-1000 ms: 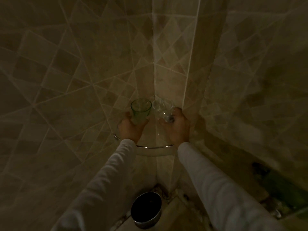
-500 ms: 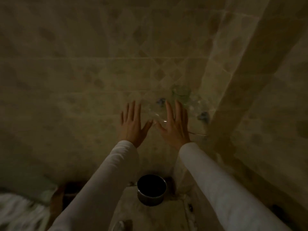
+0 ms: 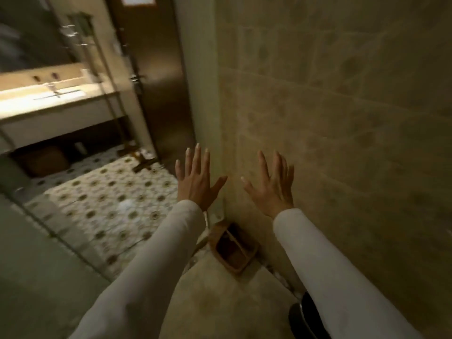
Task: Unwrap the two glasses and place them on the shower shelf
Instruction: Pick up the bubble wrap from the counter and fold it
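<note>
My left hand (image 3: 195,178) and my right hand (image 3: 271,185) are both held out in front of me, palms down, fingers spread, with nothing in them. White sleeves cover both arms. Neither glass nor the shower shelf is in view; the head camera now faces the tiled wall edge and the bathroom beyond it.
A beige tiled wall (image 3: 342,118) fills the right. A brown basket (image 3: 233,249) sits on the floor at the wall's foot. A dark round pot edge (image 3: 302,314) shows bottom right. Patterned floor (image 3: 110,192), a lit sink counter (image 3: 49,99) and a dark door (image 3: 156,69) lie to the left.
Both hands let go of the glasses on the corner shelf and opened flat. My view has swung left, away from the shelf toward the bathroom floor and sink.
</note>
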Action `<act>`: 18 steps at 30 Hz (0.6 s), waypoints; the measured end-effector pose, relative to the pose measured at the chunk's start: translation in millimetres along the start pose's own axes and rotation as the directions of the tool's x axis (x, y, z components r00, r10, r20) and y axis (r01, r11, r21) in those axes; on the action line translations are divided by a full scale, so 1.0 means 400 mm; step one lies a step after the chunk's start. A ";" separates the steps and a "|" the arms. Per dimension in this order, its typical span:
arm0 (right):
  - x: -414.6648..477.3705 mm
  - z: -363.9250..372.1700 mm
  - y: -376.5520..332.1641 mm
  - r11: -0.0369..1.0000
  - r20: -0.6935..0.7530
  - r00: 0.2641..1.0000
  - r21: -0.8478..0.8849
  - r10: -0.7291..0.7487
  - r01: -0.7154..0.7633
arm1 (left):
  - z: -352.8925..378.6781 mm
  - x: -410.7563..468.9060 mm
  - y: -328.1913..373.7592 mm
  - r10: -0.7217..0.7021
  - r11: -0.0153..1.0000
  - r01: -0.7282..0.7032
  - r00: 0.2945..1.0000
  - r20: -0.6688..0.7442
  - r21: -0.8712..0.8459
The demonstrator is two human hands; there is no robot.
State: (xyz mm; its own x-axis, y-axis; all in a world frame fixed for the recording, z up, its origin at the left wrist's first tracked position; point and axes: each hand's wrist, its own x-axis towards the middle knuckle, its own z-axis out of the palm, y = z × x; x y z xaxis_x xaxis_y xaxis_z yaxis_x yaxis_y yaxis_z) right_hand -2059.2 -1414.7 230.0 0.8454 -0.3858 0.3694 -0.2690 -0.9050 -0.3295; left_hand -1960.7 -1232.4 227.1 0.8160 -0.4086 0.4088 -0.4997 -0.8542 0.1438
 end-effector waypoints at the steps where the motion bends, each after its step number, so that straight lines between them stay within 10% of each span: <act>1: 0.018 0.022 -0.046 0.999 0.005 0.999 -0.002 -0.034 0.034 | -0.010 -0.006 -0.057 -0.042 0.999 0.042 0.999 0.004 0.023; 18: 0.196 0.477 -0.748 0.888 0.239 0.856 0.089 -0.459 0.451 | -0.050 -0.159 -0.856 -0.474 0.853 0.457 0.881 0.007 0.253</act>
State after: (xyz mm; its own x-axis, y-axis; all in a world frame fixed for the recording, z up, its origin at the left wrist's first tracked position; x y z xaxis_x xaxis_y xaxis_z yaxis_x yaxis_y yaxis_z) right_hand -1824.4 -1140.1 191.9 0.9572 0.1277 0.2598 0.1834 -0.9619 -0.2030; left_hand -1847.2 -907.8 169.9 0.9574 0.0425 0.2856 0.0201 -0.9965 0.0809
